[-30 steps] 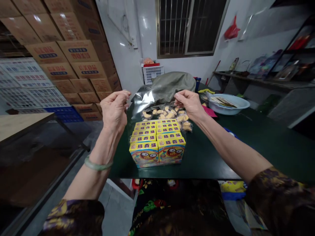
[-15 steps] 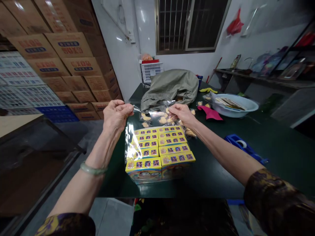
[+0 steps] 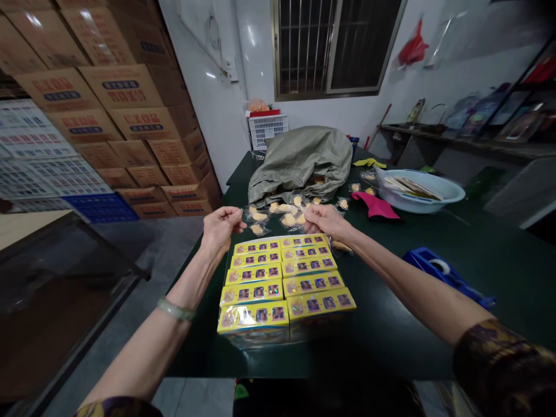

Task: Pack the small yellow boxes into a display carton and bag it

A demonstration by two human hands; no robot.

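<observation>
Two columns of yellow printed boxes (image 3: 254, 292) stand packed together before me, with glare from a clear plastic bag (image 3: 237, 314) over their near left corner. Beyond the far left corner of the boxes, my left hand (image 3: 220, 227) is closed, thumb and fingers pinching the bag's edge. My right hand (image 3: 325, 222) pinches the same film near the far right corner. The film between the hands is hard to make out. Small individually wrapped yellowish pieces (image 3: 288, 219) lie just past the boxes, some close behind my right fingers.
A grey-green cloth sack (image 3: 306, 162) slumps behind the wrapped pieces on the dark green table (image 3: 386, 330). To the right are a blue tape dispenser (image 3: 447, 275), a pink cloth (image 3: 376, 207) and a pale blue basin (image 3: 447, 188). Cardboard cartons (image 3: 125, 87) are stacked at left.
Both hands have come down toward the far edge of the boxes, the left also moving right. The film, earlier raised and glinting between the hands, now lies lower. The view has shifted slightly.
</observation>
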